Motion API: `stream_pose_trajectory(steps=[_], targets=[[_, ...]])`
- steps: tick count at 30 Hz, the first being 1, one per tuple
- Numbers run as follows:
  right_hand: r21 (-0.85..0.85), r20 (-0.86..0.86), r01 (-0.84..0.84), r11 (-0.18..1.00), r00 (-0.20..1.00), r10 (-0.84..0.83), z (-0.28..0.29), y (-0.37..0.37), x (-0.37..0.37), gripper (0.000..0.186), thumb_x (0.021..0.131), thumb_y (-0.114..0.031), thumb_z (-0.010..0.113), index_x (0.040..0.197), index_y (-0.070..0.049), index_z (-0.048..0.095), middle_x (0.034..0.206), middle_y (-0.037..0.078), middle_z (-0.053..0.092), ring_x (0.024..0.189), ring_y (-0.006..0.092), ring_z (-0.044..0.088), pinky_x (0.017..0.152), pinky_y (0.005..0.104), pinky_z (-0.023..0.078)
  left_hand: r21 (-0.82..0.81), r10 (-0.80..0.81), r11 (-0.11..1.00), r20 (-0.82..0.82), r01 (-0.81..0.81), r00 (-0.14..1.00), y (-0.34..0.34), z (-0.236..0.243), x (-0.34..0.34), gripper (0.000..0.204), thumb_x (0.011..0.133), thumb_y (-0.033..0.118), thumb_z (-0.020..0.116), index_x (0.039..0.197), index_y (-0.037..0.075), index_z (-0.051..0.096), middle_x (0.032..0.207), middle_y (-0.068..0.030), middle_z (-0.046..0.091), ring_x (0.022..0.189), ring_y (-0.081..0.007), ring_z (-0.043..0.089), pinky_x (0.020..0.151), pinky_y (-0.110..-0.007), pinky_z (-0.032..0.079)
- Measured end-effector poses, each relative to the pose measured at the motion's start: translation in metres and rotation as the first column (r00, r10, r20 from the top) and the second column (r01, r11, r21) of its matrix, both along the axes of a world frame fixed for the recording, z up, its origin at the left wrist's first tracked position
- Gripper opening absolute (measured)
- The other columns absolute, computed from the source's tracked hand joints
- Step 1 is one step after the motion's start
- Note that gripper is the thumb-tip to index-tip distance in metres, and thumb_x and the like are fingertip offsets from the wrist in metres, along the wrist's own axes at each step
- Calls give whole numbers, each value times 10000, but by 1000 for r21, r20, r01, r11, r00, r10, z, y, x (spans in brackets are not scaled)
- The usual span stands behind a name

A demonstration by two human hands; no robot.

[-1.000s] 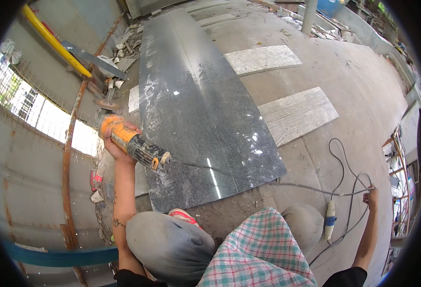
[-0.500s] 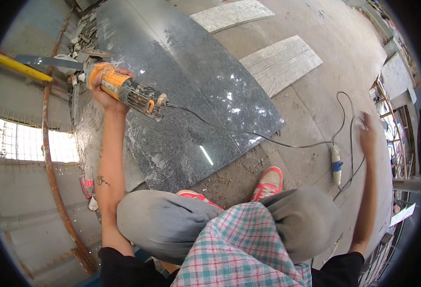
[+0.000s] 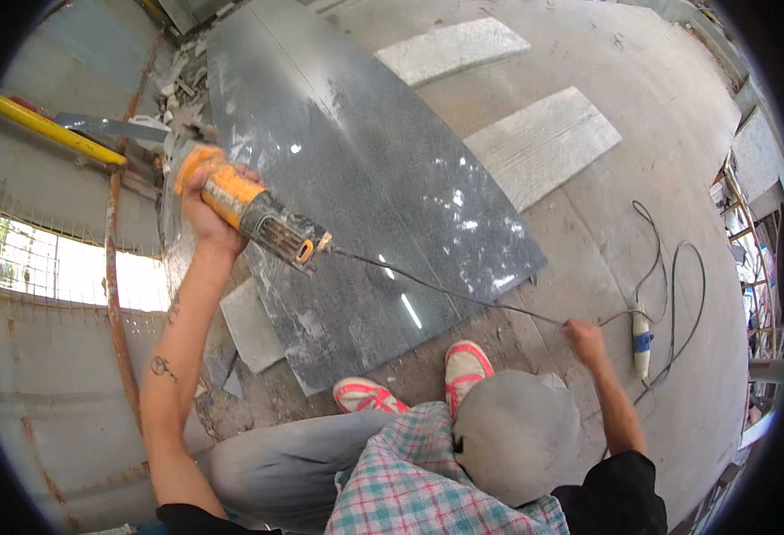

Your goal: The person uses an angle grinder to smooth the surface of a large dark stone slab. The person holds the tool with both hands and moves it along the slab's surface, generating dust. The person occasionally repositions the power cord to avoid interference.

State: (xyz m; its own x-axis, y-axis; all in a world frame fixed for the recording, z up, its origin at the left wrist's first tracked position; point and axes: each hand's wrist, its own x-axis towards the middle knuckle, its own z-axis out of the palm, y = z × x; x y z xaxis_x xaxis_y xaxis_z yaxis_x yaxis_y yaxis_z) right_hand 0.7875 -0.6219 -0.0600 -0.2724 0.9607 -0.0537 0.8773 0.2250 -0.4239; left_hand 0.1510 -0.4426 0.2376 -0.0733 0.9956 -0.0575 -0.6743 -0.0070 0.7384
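My left hand is wrapped round the orange and black body of an angle grinder, held up over the left side of a dark polished stone slab. Dust and white smears cover parts of the slab. From the grinder's rear a dark power cord runs across the slab to the right. My right hand is closed round this cord, just beyond the slab's near right corner. To its right, a white and blue plug connector lies on the floor beside looped cable.
Two pale stone pieces lie on the floor beyond the slab's right edge. A yellow bar and a rusty pole stand at the left by a wire mesh window. My shoes are close to the slab's near edge.
My right hand has come inward from the far right and now grips the cord. The grinder, still in my left hand, sits slightly lower in view. My knees and feet have shifted.
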Motion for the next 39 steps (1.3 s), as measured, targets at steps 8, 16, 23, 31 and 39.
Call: stream_pose_trajectory(steps=[8,16,23,31,39], targets=[[104,-552,267,958,817,-167,120,146,-106,409,915,-259,553,1232,0,543,1173,158,618,1098,263,577,947,380,431,-132,55,990,-38,-60,998,-8,-104,99,400,715,314,612,957,7,526,797,-134,584,720,-277,622,676,-425,557],[-326,-592,-224,918,806,-13,143,153,-345,947,554,-419,870,1260,59,457,1081,254,635,1016,341,633,880,397,486,-283,60,959,115,-25,992,-20,-181,144,371,772,254,575,1039,7,501,825,-143,596,720,-262,623,675,-398,559],[-404,-702,-378,833,712,-18,87,153,-331,648,722,-474,736,1056,64,596,983,255,651,907,365,643,827,419,494,-416,42,909,146,22,988,-12,-203,130,357,758,287,591,961,0,530,852,-136,582,754,-266,616,700,-434,549],[-273,46,110,956,994,-101,100,157,-247,434,931,-380,538,1008,40,619,924,263,652,866,385,647,749,465,507,-379,88,925,110,-40,990,0,-214,104,378,748,322,578,939,-2,545,840,-131,578,755,-269,618,681,-426,554],[-581,-410,-130,804,899,-151,107,182,-365,676,569,-371,822,1025,75,597,925,245,663,888,322,664,794,368,511,-428,41,903,197,48,980,20,-239,111,372,774,314,576,961,-6,541,820,-138,587,724,-264,625,657,-418,558]])
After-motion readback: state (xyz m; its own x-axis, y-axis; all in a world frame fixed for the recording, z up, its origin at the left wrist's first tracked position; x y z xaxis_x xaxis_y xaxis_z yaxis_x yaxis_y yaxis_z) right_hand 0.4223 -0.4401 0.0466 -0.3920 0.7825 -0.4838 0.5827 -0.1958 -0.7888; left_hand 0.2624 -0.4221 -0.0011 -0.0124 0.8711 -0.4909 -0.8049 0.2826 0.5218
